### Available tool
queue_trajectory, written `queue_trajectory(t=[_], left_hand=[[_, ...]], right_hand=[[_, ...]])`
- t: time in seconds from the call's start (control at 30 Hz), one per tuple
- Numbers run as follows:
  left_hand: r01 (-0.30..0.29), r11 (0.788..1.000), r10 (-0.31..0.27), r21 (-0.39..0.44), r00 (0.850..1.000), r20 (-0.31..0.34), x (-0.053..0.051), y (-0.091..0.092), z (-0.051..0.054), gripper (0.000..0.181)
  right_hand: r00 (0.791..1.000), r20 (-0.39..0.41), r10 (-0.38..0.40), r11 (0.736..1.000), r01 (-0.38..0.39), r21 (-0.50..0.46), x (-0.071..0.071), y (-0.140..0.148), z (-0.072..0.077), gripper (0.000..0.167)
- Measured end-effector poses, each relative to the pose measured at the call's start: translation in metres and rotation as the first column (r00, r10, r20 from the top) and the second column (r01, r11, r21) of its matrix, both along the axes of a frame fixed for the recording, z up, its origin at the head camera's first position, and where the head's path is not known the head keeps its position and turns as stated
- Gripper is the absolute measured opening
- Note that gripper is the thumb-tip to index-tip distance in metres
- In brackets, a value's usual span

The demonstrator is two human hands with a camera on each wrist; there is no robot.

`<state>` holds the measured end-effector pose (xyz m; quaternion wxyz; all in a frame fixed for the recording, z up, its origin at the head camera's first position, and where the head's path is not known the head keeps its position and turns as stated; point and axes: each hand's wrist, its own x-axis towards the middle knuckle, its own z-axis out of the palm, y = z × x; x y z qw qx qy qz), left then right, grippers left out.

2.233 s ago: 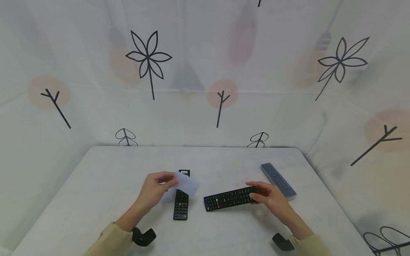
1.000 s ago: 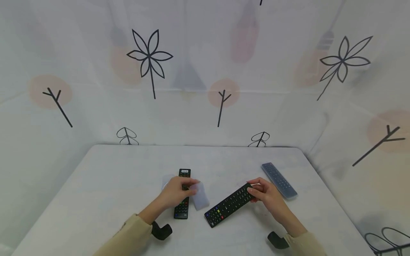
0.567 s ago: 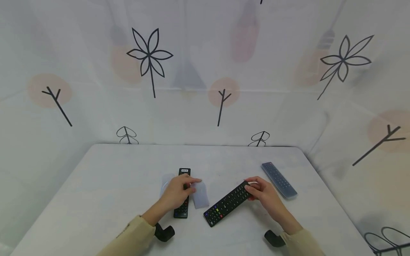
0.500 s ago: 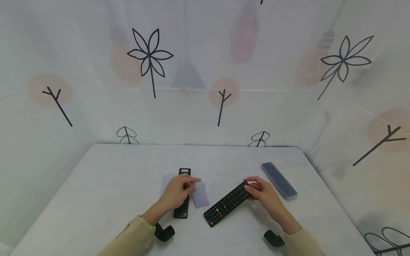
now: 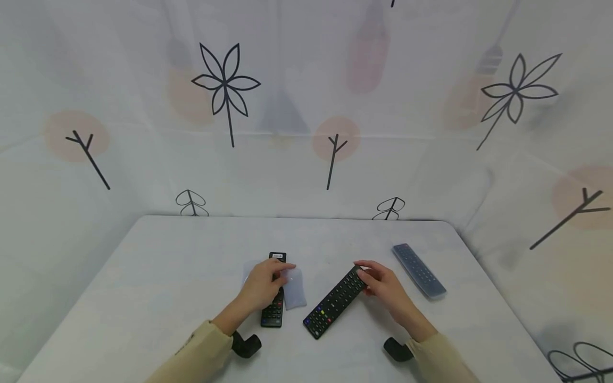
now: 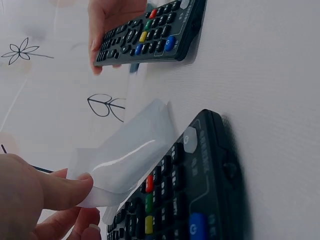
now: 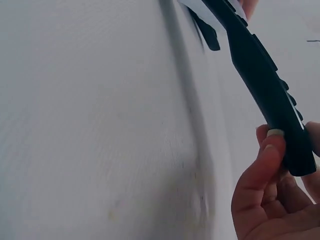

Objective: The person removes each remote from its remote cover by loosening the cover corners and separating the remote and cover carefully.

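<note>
- A translucent plastic sleeve [image 5: 294,287] is pinched in the grip of the left hand [image 5: 262,285], over the table [image 5: 191,250].
- Just left of that sleeve, a button-covered black remote control [image 5: 272,315] is laid on the table and is partly hidden by the same hand.
- A second black remote control [image 5: 333,302] is clamped at its far end in the right hand's [image 5: 385,290] grip and held slanted; whether its near end touches the table cannot be told.
- Farther right, a bluish remote control [image 5: 419,270] is laid diagonally.
</note>
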<state>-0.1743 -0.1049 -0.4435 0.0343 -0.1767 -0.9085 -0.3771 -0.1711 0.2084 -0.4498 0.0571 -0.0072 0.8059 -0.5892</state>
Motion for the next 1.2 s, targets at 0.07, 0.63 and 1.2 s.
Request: queue_trajectory(t=[0.07,0.63,1.2], left_hand=[[-0.011,1.000,0.011,0.005,1.000,0.004,0.000,0.000,-0.001,0.032],[-0.039,0.998,0.038,0.054,0.999,0.025,-0.002,0.001,-0.004,0.028],[-0.027,0.995,0.022,0.092,0.998,0.064,-0.005,0.004,-0.009,0.023]], right_hand=[[1.000,0.008,0.010,1.000,-0.010,-0.006,-0.002,-0.004,0.000,0.042],[0.999,0.025,-0.025,0.998,0.026,-0.064,-0.030,-0.044,-0.004,0.033],[0.996,0.062,-0.061,0.998,0.062,-0.021,-0.037,-0.051,-0.011,0.043]])
